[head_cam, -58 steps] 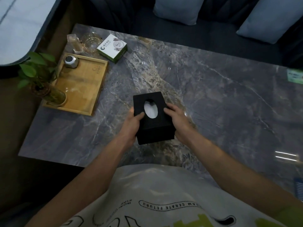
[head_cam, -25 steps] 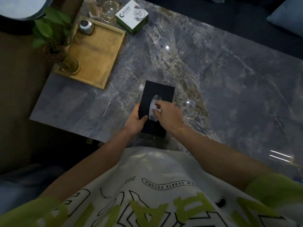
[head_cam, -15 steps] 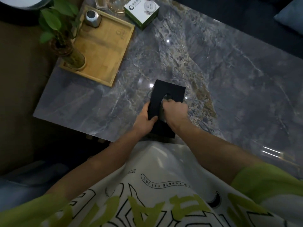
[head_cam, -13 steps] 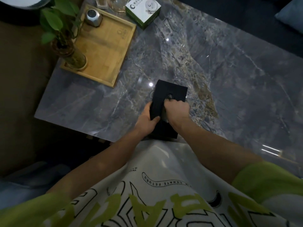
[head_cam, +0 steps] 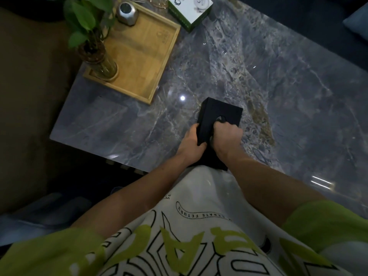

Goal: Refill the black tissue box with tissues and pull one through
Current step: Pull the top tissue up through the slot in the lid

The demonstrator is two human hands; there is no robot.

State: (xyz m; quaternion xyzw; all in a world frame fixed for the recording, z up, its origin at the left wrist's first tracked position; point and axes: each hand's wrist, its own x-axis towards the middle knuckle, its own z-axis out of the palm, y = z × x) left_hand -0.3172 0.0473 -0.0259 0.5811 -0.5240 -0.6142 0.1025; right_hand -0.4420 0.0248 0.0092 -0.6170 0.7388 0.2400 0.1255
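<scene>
The black tissue box stands near the front edge of the grey marble table. My left hand grips its left side, thumb on the top face. My right hand lies on top with its fingers pushed down into the oval opening, so most of the hole is covered. Only a dark sliver of the opening shows past my knuckles. The tissues are hidden inside, and whether my fingers hold one cannot be told.
A wooden tray sits at the table's back left, holding a plant in a glass vase and a small silver object. A white and green box lies behind it. The dark sofa runs along the far side.
My right hand went from the box's side to its top, then pushed its fingers into the opening, covering the white tissue. My head moved closer over the table.
</scene>
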